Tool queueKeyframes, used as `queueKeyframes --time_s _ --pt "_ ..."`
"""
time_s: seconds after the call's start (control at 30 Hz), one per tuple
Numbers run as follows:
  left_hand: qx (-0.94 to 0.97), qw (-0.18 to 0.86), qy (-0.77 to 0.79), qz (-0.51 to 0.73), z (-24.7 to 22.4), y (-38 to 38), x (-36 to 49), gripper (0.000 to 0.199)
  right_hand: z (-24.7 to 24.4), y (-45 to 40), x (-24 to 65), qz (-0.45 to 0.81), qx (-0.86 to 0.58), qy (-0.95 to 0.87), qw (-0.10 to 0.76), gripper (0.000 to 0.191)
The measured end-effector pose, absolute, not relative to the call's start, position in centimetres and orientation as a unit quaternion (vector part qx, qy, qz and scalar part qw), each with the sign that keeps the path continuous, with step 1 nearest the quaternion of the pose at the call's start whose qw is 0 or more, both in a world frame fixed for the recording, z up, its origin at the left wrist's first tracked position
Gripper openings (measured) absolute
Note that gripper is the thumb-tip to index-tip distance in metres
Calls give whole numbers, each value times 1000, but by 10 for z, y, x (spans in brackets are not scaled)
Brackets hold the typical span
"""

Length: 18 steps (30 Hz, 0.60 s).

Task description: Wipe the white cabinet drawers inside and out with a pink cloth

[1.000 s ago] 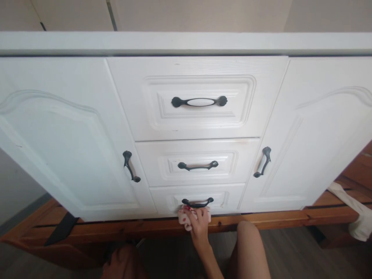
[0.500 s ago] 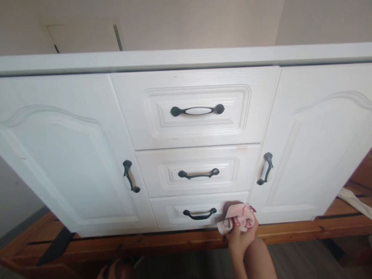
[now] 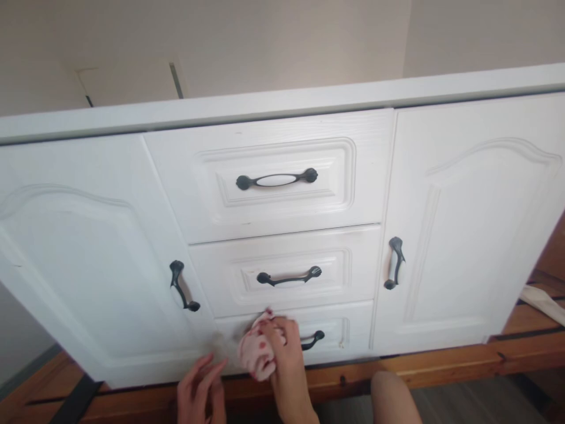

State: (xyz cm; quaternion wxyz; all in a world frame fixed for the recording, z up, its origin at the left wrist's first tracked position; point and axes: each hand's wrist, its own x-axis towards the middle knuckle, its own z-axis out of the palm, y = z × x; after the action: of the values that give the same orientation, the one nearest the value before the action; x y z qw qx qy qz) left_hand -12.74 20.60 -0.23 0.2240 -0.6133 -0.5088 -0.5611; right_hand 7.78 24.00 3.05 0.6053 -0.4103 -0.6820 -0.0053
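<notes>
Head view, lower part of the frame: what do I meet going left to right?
Black strap → left hand → pink cloth → bottom drawer handle → bare knee → white fabric. Right hand left out: it overlaps the cloth and handle.

Soft light, dim lower corners; left hand (image 3: pixel 202 390) slightly blurred; edges stretched.

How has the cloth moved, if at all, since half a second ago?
Yes: left. The cloth was right of the bottom handle; now it is left of it.
</notes>
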Motion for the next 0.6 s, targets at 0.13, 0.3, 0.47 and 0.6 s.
queueKeyframes --time_s 0.13,0.3,0.47,0.6 --pt "-620 282 -373 -630 110 214 -78 32 -6 243 24 -95 -373 -729 566 31" --pt "-717 239 -311 -576 197 224 -22 45 -93 261 7 -26 -352 -765 539 32" --pt "-779 196 -293 -518 202 239 2 42 -164 284 45 128 -361 -807 449 38" --pt "-767 200 -323 -517 193 244 7 34 -164 285 81 317 -422 -781 333 39"
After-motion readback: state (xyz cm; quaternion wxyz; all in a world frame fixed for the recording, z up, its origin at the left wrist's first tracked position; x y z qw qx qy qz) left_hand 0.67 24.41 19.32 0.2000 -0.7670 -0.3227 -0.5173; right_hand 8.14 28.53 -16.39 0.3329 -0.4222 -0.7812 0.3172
